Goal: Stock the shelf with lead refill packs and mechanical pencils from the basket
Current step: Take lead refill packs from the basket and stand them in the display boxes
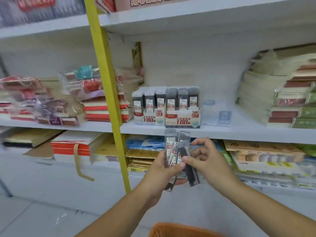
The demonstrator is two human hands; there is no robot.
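Note:
My left hand (pixel 160 170) grips a fanned bunch of lead refill packs (pixel 171 146), clear cases with dark leads and white labels, held below the middle shelf's front edge. My right hand (pixel 206 159) pinches one dark refill pack (pixel 189 166) at the right of the bunch. On the middle shelf (pixel 222 132) just above stand two display boxes of refill packs, one marked HB 0.5 (pixel 148 115) and one marked HB 0.7 (pixel 183 117). A pale, near-empty display box (pixel 217 113) sits to their right. The orange basket (pixel 172 230) shows at the bottom edge.
A yellow upright post (pixel 109 93) runs down just left of the display boxes. Stacks of wrapped notebooks (pixel 51 103) fill the shelf at the left, and beige packs (pixel 277 93) pile up at the right. The lower shelf holds paper pads and envelopes (pixel 259 151).

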